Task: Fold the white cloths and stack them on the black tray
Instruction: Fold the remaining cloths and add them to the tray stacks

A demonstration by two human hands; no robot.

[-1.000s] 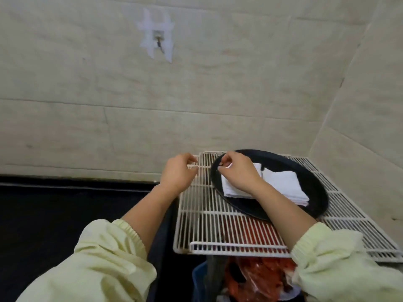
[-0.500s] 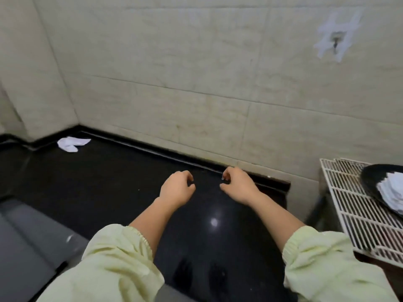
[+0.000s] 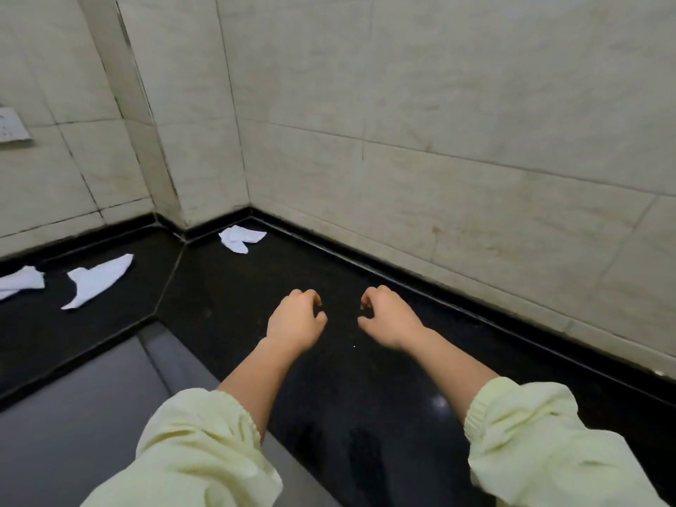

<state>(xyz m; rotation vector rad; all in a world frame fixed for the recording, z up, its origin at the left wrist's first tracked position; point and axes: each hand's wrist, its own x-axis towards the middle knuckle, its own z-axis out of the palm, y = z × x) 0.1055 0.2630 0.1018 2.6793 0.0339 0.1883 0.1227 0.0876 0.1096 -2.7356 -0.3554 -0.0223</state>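
1. Three white cloths lie loose and unfolded on the black counter [image 3: 226, 287]. The corner cloth [image 3: 241, 238] is crumpled in the back corner, just beside the foot of the wall. The long cloth [image 3: 98, 279] lies stretched out well to the left. The edge cloth [image 3: 20, 281] lies near it and is cut off by the left border.
2. The left hand [image 3: 296, 320] and right hand [image 3: 387, 320] hover side by side over the counter, palms down, near each other but apart. The fingers of both are loosely curled. Neither has hold of anything.
3. Bare counter runs from the hands to the corner cloth. The other two cloths lie off to the left, past a seam in the stone.
4. The counter is glossy black stone with a small glint of light near the right forearm.
5. Pale tiled walls [image 3: 439, 140] meet at a corner with a jutting pillar. A white switch plate [image 3: 9, 126] is on the left wall.
6. A raised black lip [image 3: 439, 292] runs along the foot of the walls. At lower left the counter ends, and beyond it is a grey surface [image 3: 73, 415].
7. Pale yellow-green sleeves [image 3: 197, 451] are pushed up both forearms.
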